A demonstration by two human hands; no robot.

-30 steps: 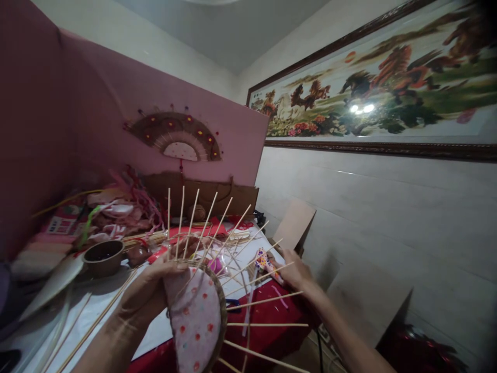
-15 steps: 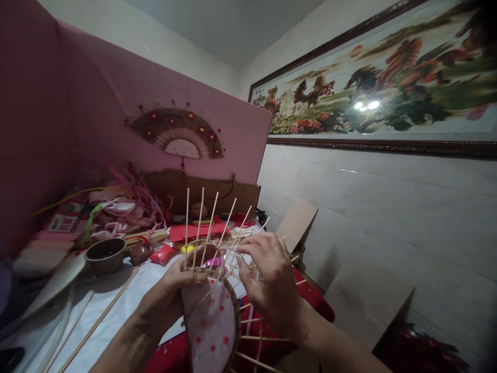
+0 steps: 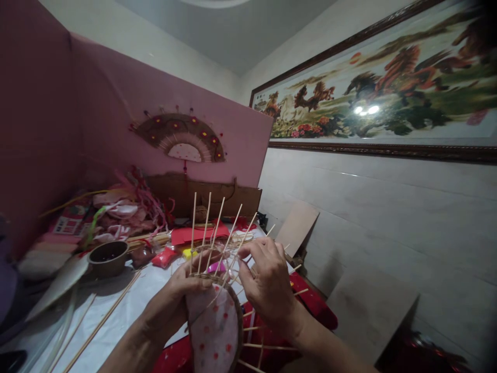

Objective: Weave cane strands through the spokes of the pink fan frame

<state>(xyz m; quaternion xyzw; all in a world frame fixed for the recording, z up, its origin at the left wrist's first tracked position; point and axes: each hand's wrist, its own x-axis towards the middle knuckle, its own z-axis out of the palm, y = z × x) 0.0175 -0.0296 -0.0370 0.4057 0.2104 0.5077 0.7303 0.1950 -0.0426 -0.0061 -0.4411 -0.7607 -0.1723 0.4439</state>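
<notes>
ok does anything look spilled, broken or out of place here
Nothing looks plainly broken or spilled; the brown bowl stands upright. Only the heap of pink ribbons and cloth behind it looks untidy, with strands tangled and sticking out.

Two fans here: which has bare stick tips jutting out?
The fan piece gripped by the left hand: pale stick tips jut out bare. The fan on the pink board has a brown outer band.

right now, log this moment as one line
left hand: holding dotted half-round piece | right hand: at thin sticks, grip unclear | nearby: brown bowl, red packet
</notes>
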